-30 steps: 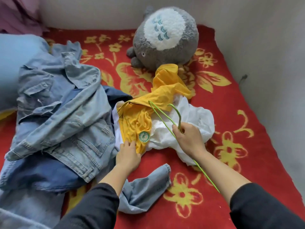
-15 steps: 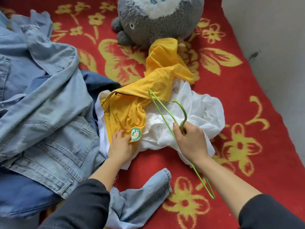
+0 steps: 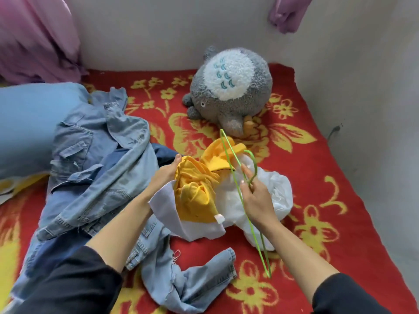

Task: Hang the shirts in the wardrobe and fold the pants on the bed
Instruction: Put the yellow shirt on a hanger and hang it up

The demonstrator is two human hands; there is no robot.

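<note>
Head view: the left hand grips the bunched yellow shirt, fingers curled into its folds. The right hand pinches the hanger by its neck. Best to find the collar first, then feed one hanger arm in. The shirt lies between the hands, atop a white shirt on the bed.

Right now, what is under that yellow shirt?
A white garment shows beneath the yellow shirt that the left hand grips. Anything deeper is covered.
</note>
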